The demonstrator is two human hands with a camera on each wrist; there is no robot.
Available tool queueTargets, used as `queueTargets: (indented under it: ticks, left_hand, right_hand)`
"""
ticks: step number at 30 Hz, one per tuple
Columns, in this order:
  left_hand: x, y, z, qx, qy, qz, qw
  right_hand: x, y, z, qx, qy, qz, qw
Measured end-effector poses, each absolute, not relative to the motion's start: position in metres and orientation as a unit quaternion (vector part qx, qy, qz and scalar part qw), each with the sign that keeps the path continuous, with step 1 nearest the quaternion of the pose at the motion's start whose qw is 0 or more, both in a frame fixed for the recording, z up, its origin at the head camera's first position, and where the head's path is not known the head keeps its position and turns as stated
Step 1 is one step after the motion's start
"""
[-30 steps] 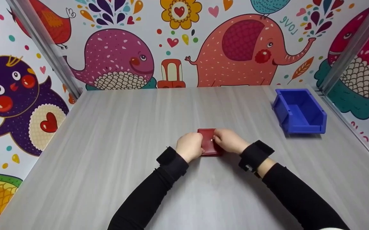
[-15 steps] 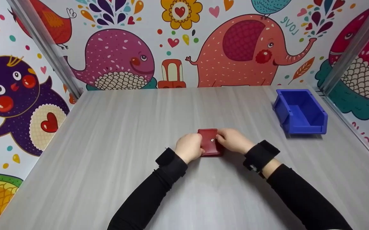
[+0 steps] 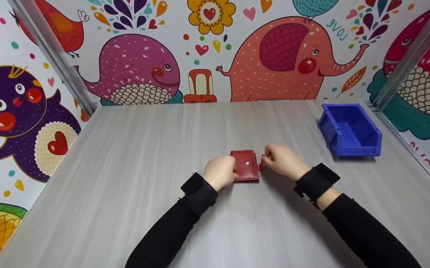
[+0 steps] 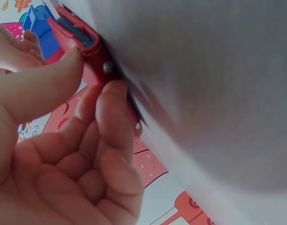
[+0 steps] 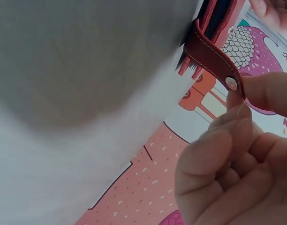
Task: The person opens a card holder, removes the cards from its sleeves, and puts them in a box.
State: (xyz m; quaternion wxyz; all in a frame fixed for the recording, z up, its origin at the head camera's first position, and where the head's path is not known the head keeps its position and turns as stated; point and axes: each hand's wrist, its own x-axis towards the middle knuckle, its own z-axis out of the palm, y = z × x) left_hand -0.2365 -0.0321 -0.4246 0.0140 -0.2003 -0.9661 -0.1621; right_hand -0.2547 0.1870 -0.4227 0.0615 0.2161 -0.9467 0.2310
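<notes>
A small red wallet [image 3: 244, 170] lies on the table, with a metal snap stud on its upper face. My left hand [image 3: 220, 172] grips its left edge, the thumb on top in the left wrist view and the curled fingers against the spine. To the right of the wallet, my right hand [image 3: 282, 160] pinches the tip of its closing strap [image 5: 210, 55] between thumb and forefinger. The strap bends out from the wallet's side, unfastened, its snap button [image 5: 231, 83] showing right at the fingertips. Dark inner layers show between the wallet's covers in both wrist views.
A blue plastic bin [image 3: 349, 130] stands at the table's back right, its low front facing me. Printed cartoon panels [image 3: 204, 48] rise behind the grey wood-grain table [image 3: 144, 149] and along its sides, with metal posts in the corners.
My right hand has moved right from the wallet's face, drawing the strap outward past its edge, so more of the cover shows. The left hand has stayed almost still on the wallet.
</notes>
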Motion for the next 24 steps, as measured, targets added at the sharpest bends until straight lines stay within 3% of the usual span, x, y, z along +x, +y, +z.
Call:
queueTargets:
  ticks: [11, 24]
  left_hand:
    - [-0.236, -0.033, -0.425, -0.193, -0.967, -0.168, 0.004]
    - [-0.237, -0.034, -0.426, -0.188, -0.965, -0.183, -0.001]
  right_hand:
    - [-0.252, 0.199, -0.425, 0.229, -0.940, 0.226, 0.111]
    - [-0.251, 0.207, -0.431, 0.239, -0.943, 0.209, 0.100]
